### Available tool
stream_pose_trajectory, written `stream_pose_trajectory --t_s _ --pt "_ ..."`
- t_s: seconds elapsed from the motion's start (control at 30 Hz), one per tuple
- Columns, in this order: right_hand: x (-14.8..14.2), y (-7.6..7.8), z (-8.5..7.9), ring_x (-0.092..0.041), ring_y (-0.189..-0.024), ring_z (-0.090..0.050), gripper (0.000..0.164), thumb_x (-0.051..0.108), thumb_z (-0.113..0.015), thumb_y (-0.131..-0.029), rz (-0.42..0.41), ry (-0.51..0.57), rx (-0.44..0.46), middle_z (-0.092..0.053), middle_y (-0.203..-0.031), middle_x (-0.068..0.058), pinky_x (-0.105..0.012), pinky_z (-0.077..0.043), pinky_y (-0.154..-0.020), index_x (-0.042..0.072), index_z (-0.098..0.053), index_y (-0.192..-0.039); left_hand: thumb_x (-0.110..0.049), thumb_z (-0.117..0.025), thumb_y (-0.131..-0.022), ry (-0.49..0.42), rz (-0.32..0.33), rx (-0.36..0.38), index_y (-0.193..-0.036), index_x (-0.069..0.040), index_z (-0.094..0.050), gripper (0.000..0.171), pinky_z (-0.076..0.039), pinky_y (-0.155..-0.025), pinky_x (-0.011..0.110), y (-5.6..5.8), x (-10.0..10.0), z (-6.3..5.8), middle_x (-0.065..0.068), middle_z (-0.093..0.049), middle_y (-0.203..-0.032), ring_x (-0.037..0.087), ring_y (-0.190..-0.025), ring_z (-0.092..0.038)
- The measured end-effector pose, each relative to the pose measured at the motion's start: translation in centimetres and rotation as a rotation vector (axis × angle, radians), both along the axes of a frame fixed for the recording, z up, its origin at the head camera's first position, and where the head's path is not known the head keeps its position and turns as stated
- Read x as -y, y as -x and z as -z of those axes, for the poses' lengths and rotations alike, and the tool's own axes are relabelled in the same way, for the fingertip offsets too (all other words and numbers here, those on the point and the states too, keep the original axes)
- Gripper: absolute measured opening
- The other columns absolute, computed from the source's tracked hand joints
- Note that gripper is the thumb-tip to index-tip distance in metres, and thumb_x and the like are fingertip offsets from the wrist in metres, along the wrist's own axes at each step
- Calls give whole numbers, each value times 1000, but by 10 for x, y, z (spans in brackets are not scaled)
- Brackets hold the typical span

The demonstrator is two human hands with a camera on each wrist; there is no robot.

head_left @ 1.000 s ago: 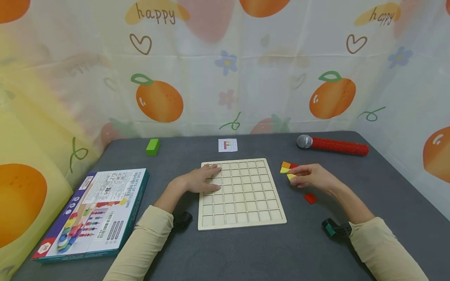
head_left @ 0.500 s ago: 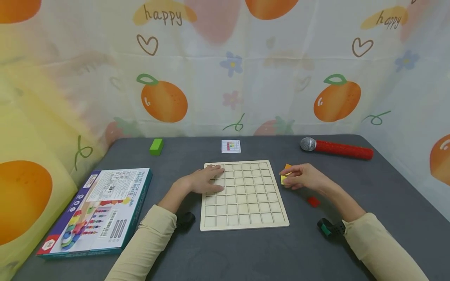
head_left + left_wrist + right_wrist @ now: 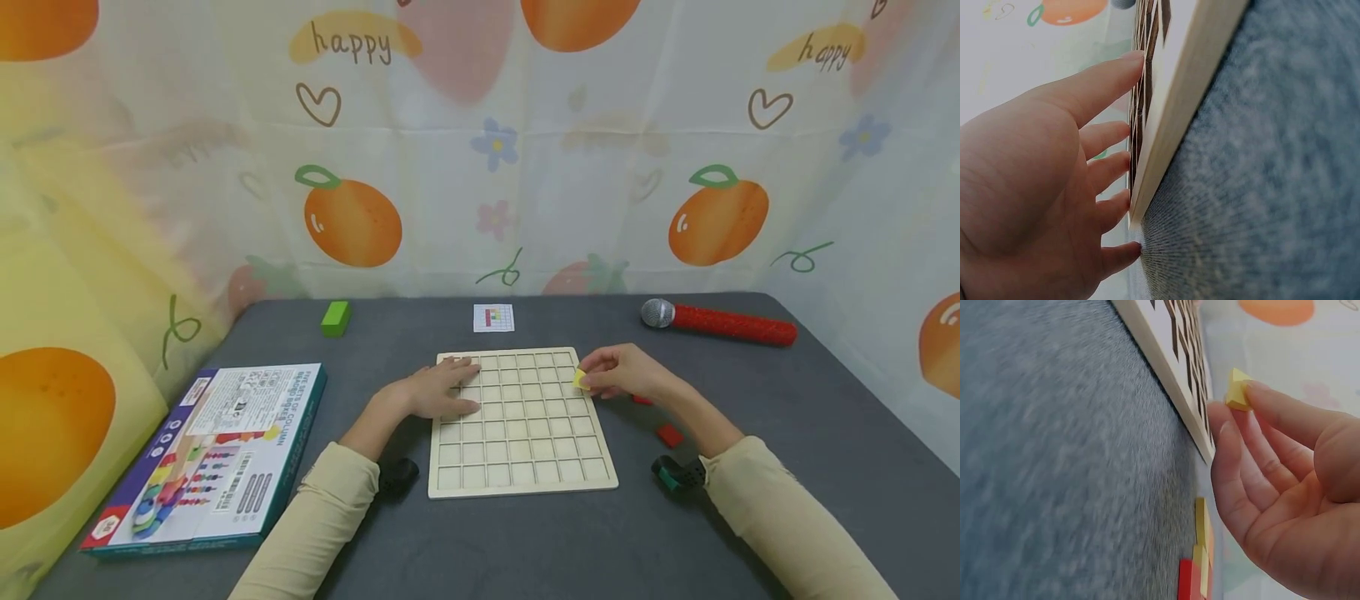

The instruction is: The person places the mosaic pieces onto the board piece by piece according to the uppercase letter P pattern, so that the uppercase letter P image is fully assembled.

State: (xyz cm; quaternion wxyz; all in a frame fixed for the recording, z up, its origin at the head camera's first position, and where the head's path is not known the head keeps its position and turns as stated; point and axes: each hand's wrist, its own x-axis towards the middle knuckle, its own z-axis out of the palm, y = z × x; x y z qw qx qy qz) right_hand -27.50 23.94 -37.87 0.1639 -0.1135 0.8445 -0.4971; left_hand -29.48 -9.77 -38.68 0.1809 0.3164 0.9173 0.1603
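Small flat yellow tile pinched by right hand, thumb against finger, held over right rim of pale wooden square grid board. Tile's long axis unclear from here. Left hand farther off, fingers spread over board's left edge, gripping nothing. Rows of ribbed squares run leftward between hands. Loose red square tile sits on dark grey table, right of board.
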Motion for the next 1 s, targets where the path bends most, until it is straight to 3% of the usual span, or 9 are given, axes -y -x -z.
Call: stream_pose_trajectory --t_s 0.4,0.6,0.73,1.0 --pt "26 17 -1 -23 -88 -63 35 18 -69 -89 -40 -50 -24 -67 -98 -8 -37 -52 -78 -2 -64 -117 -40 -54 -96 -4 5 1 -151 -9 -26 69 -11 -110 55 -2 1 0 13 -18 -156 34 -143 -9" --pt "37 23 0 -21 -87 -65 33 14 -68 -90 -45 -24 -16 -68 -101 -11 -34 -52 -73 -4 -64 -118 -39 -54 -97 -7 3 -1 -151 -8 -26 68 -11 -110 55 -3 1 -1 13 -18 -156 33 -143 -9" --pt "42 27 0 -22 -94 -66 34 11 -67 -90 -38 -3 4 -66 -109 -14 -35 -53 -78 -6 -63 -119 -39 -54 -97 -3 3 -8 -151 -7 -27 68 -11 -110 56 -3 1 0 13 -19 -156 32 -143 -10" --pt "50 31 1 -23 -95 -66 33 7 -67 -89 -41 15 31 -66 -108 -15 -35 -53 -80 -7 -63 -119 -40 -54 -97 3 6 -13 -151 -8 -26 69 -12 -110 55 -2 1 0 13 -18 -156 34 -143 -9"
